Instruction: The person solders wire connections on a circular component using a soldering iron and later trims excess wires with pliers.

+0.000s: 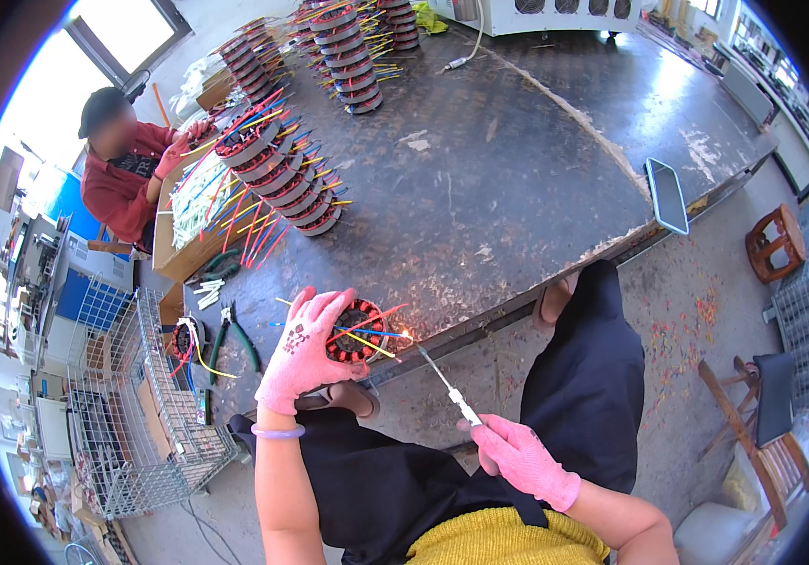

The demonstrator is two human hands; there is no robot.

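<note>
My left hand (299, 356), in a pink glove, grips a round motor stator (359, 316) with red windings at the table's near edge. Blue, yellow and red wires stick out of it to the right. A bright orange glow (407, 334) shows at the end of the blue wire. In my right hand (528, 460), also pink-gloved, is a slim white-handled tool (462, 402) with a thin metal rod. The rod's tip points up-left and lies just below the glow. Whether tip and wire touch, I cannot tell. The tool's exact kind is unclear.
Stacked stators (277, 174) with coloured leads stand on the dark table (461, 217). Left of my hand lie green-handled pliers (235, 337) and another stator (184, 341). A phone (667, 196) overhangs the right edge. A co-worker (127, 174) sits at far left, beside a cardboard box (183, 259).
</note>
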